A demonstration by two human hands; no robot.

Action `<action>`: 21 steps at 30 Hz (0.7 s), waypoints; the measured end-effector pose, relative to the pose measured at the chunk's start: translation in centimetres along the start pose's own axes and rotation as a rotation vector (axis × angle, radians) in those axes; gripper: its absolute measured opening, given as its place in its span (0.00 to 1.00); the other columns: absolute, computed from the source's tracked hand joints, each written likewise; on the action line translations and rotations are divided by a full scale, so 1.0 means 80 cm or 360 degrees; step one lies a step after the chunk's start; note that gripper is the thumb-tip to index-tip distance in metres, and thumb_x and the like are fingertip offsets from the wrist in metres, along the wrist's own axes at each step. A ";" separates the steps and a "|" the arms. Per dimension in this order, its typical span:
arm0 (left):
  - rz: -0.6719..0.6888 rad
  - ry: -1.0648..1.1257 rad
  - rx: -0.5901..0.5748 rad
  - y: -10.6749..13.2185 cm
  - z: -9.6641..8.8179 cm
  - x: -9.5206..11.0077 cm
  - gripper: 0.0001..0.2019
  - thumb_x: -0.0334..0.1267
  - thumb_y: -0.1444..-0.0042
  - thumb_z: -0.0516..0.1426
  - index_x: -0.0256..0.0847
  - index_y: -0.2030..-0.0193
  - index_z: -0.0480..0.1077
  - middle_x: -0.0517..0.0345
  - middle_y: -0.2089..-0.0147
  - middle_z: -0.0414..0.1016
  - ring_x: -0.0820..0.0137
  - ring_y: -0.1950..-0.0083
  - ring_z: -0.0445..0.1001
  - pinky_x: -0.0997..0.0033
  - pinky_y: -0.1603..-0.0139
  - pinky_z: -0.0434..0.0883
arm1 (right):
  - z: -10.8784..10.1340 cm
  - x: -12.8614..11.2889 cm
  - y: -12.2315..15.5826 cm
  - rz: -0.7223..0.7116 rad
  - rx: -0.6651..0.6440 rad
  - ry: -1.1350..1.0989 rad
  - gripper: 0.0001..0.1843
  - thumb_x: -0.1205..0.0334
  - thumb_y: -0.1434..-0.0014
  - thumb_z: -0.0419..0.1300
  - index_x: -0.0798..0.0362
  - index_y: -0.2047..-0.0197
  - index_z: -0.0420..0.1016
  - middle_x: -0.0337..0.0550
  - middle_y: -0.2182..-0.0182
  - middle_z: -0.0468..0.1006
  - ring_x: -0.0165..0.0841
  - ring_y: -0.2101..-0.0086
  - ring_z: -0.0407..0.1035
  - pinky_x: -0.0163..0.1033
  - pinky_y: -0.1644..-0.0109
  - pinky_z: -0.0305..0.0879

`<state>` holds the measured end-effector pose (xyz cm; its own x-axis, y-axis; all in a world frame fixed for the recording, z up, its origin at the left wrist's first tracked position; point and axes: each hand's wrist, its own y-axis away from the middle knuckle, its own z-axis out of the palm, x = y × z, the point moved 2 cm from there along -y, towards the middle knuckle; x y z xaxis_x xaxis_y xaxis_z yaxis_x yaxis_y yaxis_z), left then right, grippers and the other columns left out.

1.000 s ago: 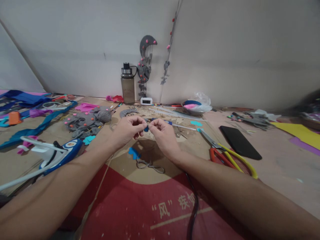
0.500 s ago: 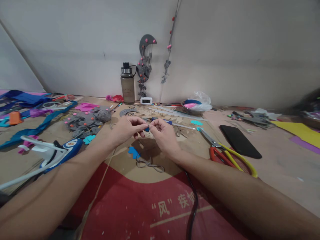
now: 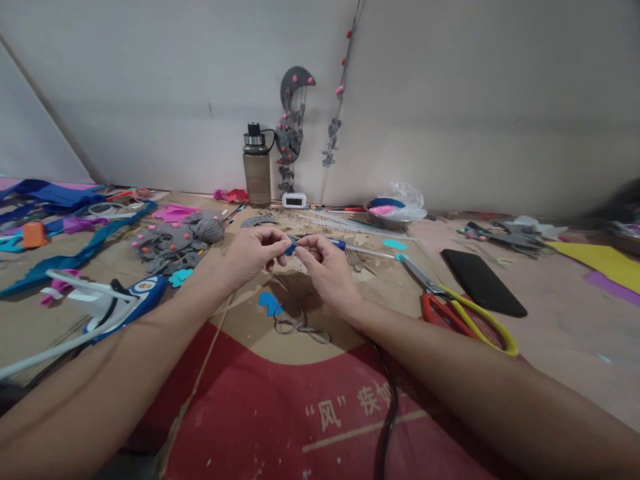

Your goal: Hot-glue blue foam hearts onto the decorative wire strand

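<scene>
My left hand (image 3: pixel 257 253) is closed in a pinch on a small dark blue felt piece (image 3: pixel 289 249), mostly covered by the fingertips. Close beside it, my right hand (image 3: pixel 327 270) has thumb and forefinger pressed together, with a thin sliver at their tips that is too small to name. Below the hands, a bright blue felt shape (image 3: pixel 271 304) lies on the cardboard. A loop of grey yarn (image 3: pixel 303 327) rests next to it. Behind the right hand is a blue-handled tool with a long pale shaft (image 3: pixel 367 252).
Scissors (image 3: pixel 440 291) and a black phone (image 3: pixel 483 281) lie at right. To the left stand a blue and white iron-like tool (image 3: pixel 133 303) and grey felt pieces with yarn (image 3: pixel 173 240). A bottle (image 3: pixel 257 170), small clock (image 3: pixel 294 201) and bowl (image 3: pixel 395 217) line the wall.
The right fingertips have drawn slightly away from the blue felt piece, which now sits at the left fingers. The view has shifted a little.
</scene>
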<state>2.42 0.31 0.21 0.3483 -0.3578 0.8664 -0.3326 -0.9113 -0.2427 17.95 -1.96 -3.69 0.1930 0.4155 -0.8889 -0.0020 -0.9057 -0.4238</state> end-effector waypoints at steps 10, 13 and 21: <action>-0.0094 0.0238 -0.0222 -0.002 0.003 -0.003 0.16 0.49 0.46 0.58 0.35 0.68 0.73 0.53 0.74 0.76 0.76 0.79 0.68 0.76 0.77 0.67 | -0.003 -0.005 -0.001 0.0038 0.0063 -0.0036 0.10 0.54 0.44 0.56 0.52 0.70 0.67 0.34 0.77 0.65 0.26 0.77 0.54 0.34 0.72 0.52; -0.0120 0.0311 -0.0256 -0.004 0.004 -0.006 0.18 0.51 0.46 0.58 0.35 0.66 0.74 0.51 0.72 0.77 0.75 0.77 0.71 0.77 0.77 0.67 | -0.004 -0.004 -0.002 0.0034 0.0077 -0.0028 0.10 0.54 0.44 0.56 0.52 0.70 0.67 0.34 0.77 0.65 0.26 0.77 0.55 0.34 0.73 0.52; -0.0045 0.0123 -0.0200 0.000 0.006 0.005 0.16 0.47 0.48 0.61 0.34 0.62 0.76 0.52 0.73 0.77 0.71 0.73 0.75 0.77 0.77 0.69 | -0.004 0.002 -0.003 -0.0039 0.0095 0.0142 0.10 0.54 0.43 0.55 0.51 0.70 0.67 0.35 0.78 0.65 0.28 0.76 0.56 0.34 0.72 0.52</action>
<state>2.96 0.04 0.32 0.2924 -0.3116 0.9041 -0.4323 -0.8864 -0.1656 18.30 -1.69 -3.69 0.2804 0.4258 -0.8603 -0.0539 -0.8878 -0.4570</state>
